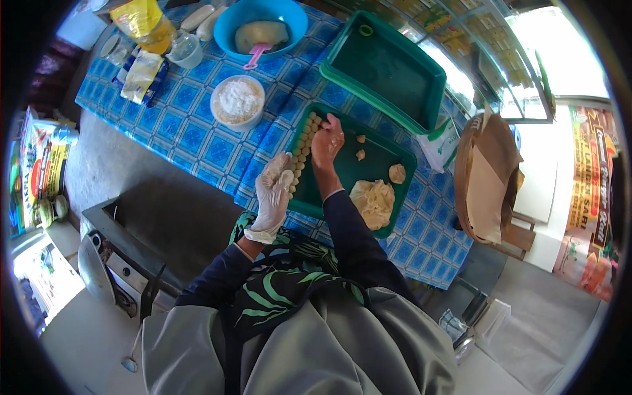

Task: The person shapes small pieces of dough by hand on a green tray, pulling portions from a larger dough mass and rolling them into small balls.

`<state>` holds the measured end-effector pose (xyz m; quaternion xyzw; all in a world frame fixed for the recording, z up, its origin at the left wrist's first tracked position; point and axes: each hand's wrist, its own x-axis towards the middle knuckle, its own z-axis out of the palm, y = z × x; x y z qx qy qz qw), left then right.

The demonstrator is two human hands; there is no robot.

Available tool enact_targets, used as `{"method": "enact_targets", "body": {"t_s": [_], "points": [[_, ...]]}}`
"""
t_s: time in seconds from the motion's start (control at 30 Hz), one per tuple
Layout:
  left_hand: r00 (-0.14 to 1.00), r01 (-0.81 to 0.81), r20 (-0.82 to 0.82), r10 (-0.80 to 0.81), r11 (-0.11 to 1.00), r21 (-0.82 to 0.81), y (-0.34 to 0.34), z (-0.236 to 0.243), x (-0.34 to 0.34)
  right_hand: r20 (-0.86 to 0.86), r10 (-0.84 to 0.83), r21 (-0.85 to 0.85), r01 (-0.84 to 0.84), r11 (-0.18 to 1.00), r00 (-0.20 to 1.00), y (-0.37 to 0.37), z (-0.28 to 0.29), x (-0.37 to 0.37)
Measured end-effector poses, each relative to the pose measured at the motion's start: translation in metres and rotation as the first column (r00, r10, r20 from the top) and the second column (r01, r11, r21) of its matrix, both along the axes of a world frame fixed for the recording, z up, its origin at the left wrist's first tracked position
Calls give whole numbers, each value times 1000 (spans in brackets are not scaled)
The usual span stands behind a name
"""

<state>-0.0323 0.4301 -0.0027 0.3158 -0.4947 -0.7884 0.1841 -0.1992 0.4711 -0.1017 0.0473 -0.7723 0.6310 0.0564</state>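
A green tray (408, 172) lies before me, with rows of small pale dough balls (304, 146) along its left side. My left hand (271, 191), in a thin whitish glove, rests at the tray's left edge beside the rows, fingers stretched out and touching the nearest balls. Bare and curled, my right hand (327, 143) is over the far end of the rows; its fingertips are bent inward, and whatever they hold is hidden. To its right sit two small brownish lumps (361, 155), a larger round lump (397, 173) and a crumpled mass (373, 204) under what looks like plastic film.
Behind stands a deeper green tray (388, 72). A tub of white powder (237, 102) and a blue basin (296, 26) holding dough and a pink scoop (257, 56) are on the blue checked tablecloth (197, 125). A round woven tray (467, 178) stands at the right.
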Motion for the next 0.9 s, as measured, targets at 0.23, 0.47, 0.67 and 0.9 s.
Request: {"method": "enact_targets", "body": {"t_s": [0.23,0.47,0.67,0.9], "points": [[975,221,-49,-216,958,181,9,-5,-7,0,381,682,-278,676,925,144,44,-29],[809,554,-160,-565,644,528,80,-14,-40,197,766,640,-672,373,612,247,50,-39],[745,592,-285,-603,401,699,124,-29,-65,218,699,887,-437,150,681,229,89,-22],[867,403,-262,-424,288,869,166,-51,-78,76,482,684,-398,612,873,257,86,10]]}}
